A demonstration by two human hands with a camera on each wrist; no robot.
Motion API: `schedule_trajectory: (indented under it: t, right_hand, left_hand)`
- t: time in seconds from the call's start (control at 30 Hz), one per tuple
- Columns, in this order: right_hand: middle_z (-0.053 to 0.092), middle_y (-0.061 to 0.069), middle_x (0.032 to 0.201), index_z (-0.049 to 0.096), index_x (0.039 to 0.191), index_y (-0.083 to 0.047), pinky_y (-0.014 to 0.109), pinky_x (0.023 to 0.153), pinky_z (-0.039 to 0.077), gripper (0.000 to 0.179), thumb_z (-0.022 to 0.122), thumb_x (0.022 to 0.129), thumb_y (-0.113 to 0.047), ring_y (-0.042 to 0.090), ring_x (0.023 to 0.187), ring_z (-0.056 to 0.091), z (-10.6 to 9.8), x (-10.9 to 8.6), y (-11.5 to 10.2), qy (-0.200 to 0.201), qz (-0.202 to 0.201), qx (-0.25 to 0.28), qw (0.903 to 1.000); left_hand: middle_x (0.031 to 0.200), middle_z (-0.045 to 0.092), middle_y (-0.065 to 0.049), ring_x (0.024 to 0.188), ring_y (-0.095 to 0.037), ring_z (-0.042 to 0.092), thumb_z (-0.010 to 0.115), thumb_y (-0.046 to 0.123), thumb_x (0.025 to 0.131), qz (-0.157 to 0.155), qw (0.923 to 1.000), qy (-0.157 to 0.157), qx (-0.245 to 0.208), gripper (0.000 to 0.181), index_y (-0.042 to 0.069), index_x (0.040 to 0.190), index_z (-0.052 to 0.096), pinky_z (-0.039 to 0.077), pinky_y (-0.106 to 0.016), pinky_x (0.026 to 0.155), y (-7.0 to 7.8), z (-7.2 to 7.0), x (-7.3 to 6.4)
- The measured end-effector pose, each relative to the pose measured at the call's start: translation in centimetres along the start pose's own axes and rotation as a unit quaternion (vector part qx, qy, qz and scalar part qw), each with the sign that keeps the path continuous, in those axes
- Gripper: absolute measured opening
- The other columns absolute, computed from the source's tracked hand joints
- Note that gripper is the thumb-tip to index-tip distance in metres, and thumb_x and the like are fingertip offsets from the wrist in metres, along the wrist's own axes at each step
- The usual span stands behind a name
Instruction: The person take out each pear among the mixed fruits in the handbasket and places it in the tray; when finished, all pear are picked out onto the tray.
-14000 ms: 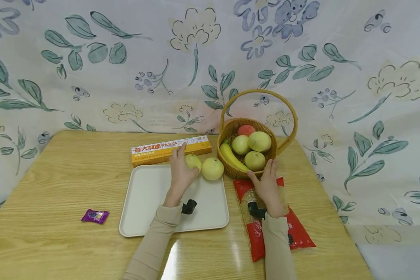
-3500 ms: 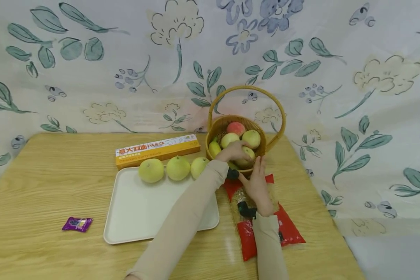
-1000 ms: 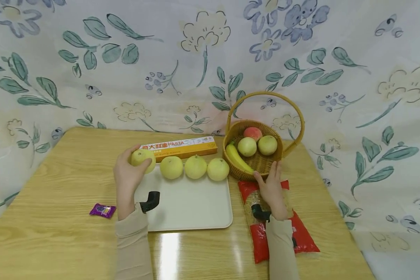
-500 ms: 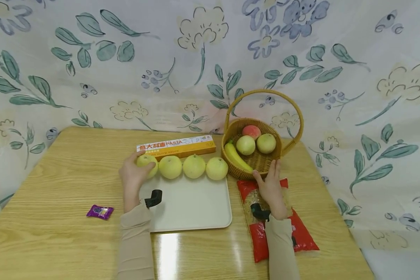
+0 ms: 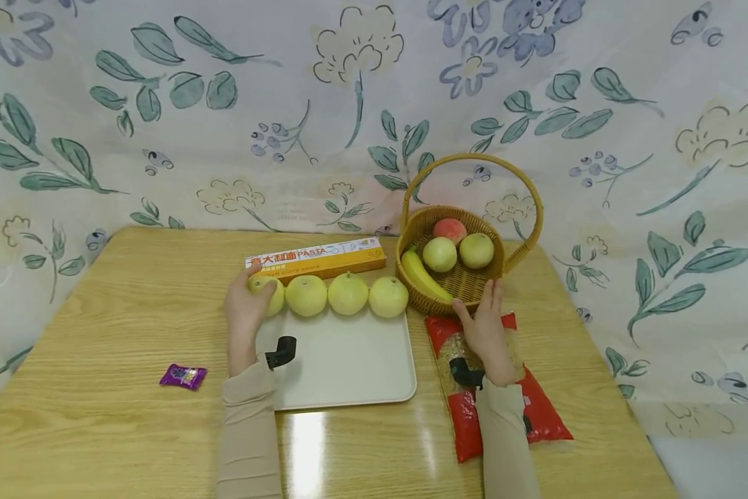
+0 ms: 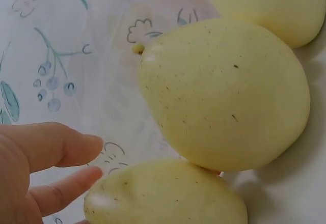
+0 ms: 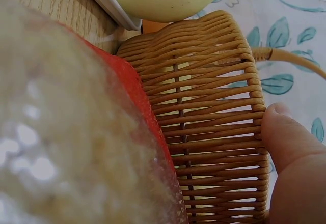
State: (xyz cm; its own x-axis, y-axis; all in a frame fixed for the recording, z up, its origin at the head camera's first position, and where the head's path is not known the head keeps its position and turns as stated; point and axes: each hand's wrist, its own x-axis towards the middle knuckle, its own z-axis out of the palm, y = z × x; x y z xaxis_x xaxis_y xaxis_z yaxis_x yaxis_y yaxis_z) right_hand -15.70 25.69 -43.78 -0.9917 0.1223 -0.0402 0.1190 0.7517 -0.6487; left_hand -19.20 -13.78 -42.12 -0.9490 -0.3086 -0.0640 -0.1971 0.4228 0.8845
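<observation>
My left hand (image 5: 245, 308) has its thumb and fingers curled round a round yellow-green fruit (image 5: 272, 298) at the far left corner of the white tray (image 5: 342, 371). That fruit is partly covered by the hand. Three similar fruits (image 5: 306, 296) stand in a row to its right; in the left wrist view, my fingers (image 6: 61, 142) show close to one of them. My right hand (image 5: 489, 339) touches the near rim of the wicker basket (image 5: 423, 303) with spread fingers. The thumb (image 7: 293, 147) rests on that rim in the right wrist view.
In the basket lie a banana (image 5: 420, 275), a peach (image 5: 450, 229) and two yellow-green fruits (image 5: 439, 254). A pasta box (image 5: 336, 262) stands behind the tray. Under my right forearm is a red and clear food bag (image 5: 467, 423). A purple-wrapped snack (image 5: 184, 376) lies left.
My left hand took a yellow-green fruit from the basket, carried it left, and lowered it at the row's left end. The right hand stays at the basket rim.
</observation>
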Motion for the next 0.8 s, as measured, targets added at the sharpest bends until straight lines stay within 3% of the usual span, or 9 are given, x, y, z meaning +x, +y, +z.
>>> schedule_trajectory:
  t: [0.17,0.33,0.43,0.5,0.63,0.8]
  right_hand:
    - [-0.023,0.023,0.158,-0.014,0.151,0.001,0.060,0.115,0.020,0.088,0.042,0.101,-0.045,0.044,0.148,-0.008,-0.1,0.0,-0.1,0.002,0.003,0.003,1.0000]
    - [-0.022,0.023,0.158,-0.011,0.152,0.004,0.059,0.117,0.017,0.088,0.044,0.101,-0.043,0.041,0.148,-0.010,0.1,0.2,0.2,0.009,0.006,0.001,0.9999]
    - [-0.023,0.022,0.158,-0.011,0.152,0.004,0.059,0.116,0.017,0.088,0.044,0.101,-0.044,0.041,0.148,-0.010,0.1,0.2,0.3,0.010,0.009,0.001,0.9999]
    - [-0.023,0.022,0.158,-0.011,0.152,0.003,0.060,0.116,0.017,0.088,0.044,0.101,-0.043,0.042,0.148,-0.010,0.2,0.2,0.3,0.009,0.008,0.002,0.9999]
    - [-0.022,0.023,0.158,-0.011,0.152,0.003,0.060,0.116,0.018,0.087,0.044,0.101,-0.042,0.043,0.148,-0.009,0.3,0.1,0.2,0.007,0.006,0.005,0.9999]
    - [-0.021,0.024,0.159,-0.011,0.152,0.003,0.060,0.116,0.018,0.087,0.044,0.101,-0.042,0.044,0.148,-0.007,0.3,0.0,0.1,0.009,0.006,0.006,0.9999]
  left_hand:
    - [0.143,0.048,-0.024,0.136,-0.042,0.040,0.058,0.012,0.092,0.051,0.9975,0.049,0.002,0.046,0.003,0.137,0.052,0.029,-0.054,0.113,0.8,0.5,-0.3]
    - [0.134,0.057,-0.022,0.126,-0.041,0.050,0.058,0.008,0.092,0.108,0.9888,0.100,-0.024,0.038,0.001,0.129,0.058,0.036,-0.052,0.107,2.4,1.4,-1.0]
    - [0.128,0.061,-0.022,0.119,-0.040,0.055,0.059,0.005,0.091,0.151,0.9825,0.098,-0.048,0.034,-0.001,0.125,0.061,0.041,-0.051,0.102,4.0,2.6,-1.5]
    - [0.126,0.062,-0.020,0.117,-0.038,0.057,0.059,0.005,0.091,0.175,0.9805,0.067,-0.060,0.033,0.000,0.123,0.062,0.045,-0.050,0.100,5.1,3.8,-2.0]
    - [0.124,0.064,-0.017,0.114,-0.034,0.060,0.059,0.008,0.093,0.224,0.9714,-0.044,-0.066,0.031,0.003,0.124,0.062,0.049,-0.049,0.097,7.7,6.6,-2.5]
    - [0.123,0.066,-0.012,0.112,-0.028,0.062,0.057,0.012,0.096,0.272,0.9476,-0.158,-0.054,0.031,0.009,0.127,0.061,0.049,-0.044,0.097,11.0,10.1,-1.9]
